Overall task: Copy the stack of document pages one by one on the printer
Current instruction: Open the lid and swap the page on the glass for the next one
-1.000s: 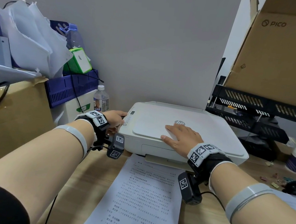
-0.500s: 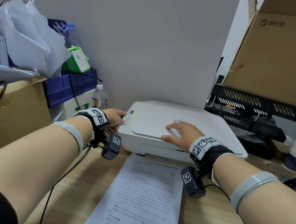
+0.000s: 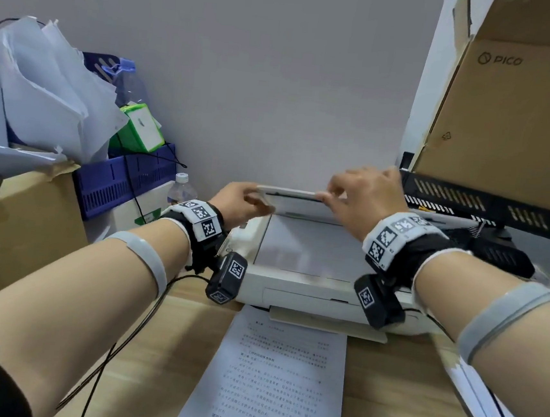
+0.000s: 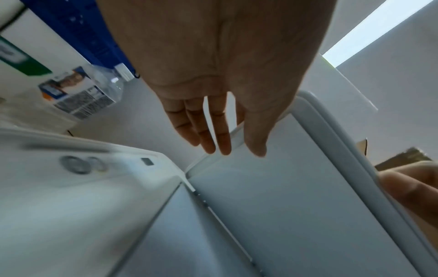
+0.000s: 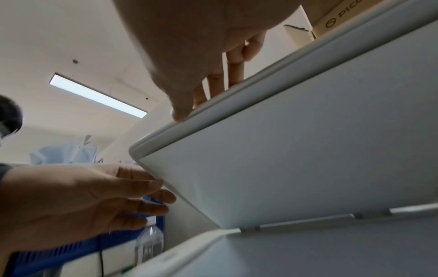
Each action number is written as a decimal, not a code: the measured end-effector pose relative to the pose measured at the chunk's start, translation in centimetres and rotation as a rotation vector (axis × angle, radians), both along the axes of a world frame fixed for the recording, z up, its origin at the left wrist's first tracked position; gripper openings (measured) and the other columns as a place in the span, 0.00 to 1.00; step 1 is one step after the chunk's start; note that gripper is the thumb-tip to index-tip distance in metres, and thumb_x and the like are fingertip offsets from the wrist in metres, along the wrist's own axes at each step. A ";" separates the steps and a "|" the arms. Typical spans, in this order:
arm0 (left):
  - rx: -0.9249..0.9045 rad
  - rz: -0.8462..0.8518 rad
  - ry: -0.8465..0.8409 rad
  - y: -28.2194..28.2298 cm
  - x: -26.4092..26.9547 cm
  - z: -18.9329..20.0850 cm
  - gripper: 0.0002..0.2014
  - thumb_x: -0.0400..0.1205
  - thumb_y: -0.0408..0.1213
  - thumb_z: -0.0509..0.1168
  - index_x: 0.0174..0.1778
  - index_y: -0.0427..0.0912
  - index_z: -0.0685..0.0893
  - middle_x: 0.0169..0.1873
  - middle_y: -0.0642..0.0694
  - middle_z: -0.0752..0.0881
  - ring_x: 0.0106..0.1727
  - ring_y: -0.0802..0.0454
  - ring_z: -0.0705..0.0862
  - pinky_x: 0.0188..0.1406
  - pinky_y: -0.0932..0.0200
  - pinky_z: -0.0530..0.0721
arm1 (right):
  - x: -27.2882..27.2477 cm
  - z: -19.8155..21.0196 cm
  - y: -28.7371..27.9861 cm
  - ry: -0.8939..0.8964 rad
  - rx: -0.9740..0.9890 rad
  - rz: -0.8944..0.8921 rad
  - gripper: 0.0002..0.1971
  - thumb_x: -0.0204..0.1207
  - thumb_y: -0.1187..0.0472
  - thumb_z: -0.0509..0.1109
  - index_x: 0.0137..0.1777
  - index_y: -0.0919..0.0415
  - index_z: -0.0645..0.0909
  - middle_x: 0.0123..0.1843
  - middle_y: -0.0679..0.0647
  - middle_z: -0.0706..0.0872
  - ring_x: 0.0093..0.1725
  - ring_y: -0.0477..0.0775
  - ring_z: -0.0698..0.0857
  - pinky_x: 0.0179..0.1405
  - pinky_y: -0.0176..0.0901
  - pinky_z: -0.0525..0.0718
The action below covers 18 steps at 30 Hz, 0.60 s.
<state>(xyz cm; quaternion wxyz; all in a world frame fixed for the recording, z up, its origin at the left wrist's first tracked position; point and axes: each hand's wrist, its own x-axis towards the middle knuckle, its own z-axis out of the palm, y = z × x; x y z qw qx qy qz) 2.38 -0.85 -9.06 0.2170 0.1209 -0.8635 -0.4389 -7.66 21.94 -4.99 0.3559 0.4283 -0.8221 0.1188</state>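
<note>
The printer [image 3: 310, 279] had its lid [image 3: 288, 193] shut a second earlier; now the left hand [image 3: 237, 201] and right hand [image 3: 365, 197] each had a grip on the raised front edge. The glass was bare, so the page [image 3: 270, 382] on the tabletop [image 3: 390, 387] just in front could go on next.

There is one printer [image 3: 310, 279], one printed page [image 3: 277, 376] on the tabletop [image 3: 394, 388], and one water bottle [image 3: 181, 191]. Two hands show, the left hand [image 3: 240, 201] and the right hand [image 3: 365, 197]. One purple crate [image 3: 125, 177] and two cardboard boxes [image 3: 517, 124] [image 3: 21, 217] stand around.
</note>
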 end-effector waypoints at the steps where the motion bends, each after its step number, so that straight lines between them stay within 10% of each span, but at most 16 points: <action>1: 0.045 0.014 0.050 0.1 -0.7 0.5 0.07 0.80 0.39 0.74 0.52 0.45 0.88 0.42 0.43 0.89 0.42 0.48 0.83 0.44 0.50 0.83 | -0.1 0.8 -0.5 0.017 -0.054 -0.018 0.14 0.78 0.38 0.67 0.49 0.47 0.84 0.47 0.46 0.86 0.53 0.55 0.82 0.58 0.54 0.68; 6: 0.146 0.093 0.150 -0.6 -4.8 2.4 0.13 0.84 0.42 0.69 0.58 0.36 0.84 0.49 0.37 0.87 0.47 0.46 0.85 0.49 0.50 0.86 | -0.6 1.1 -1.1 -0.060 -0.309 -0.088 0.12 0.74 0.54 0.70 0.54 0.55 0.76 0.51 0.53 0.80 0.55 0.60 0.78 0.55 0.56 0.71; 18: 0.192 0.147 0.019 -3.3 -12.4 3.7 0.08 0.81 0.27 0.65 0.51 0.43 0.83 0.45 0.42 0.81 0.46 0.46 0.79 0.38 0.58 0.80 | -3.5 -7.0 2.4 -0.625 0.183 -0.254 0.19 0.81 0.42 0.63 0.68 0.45 0.75 0.72 0.50 0.74 0.75 0.55 0.69 0.72 0.57 0.70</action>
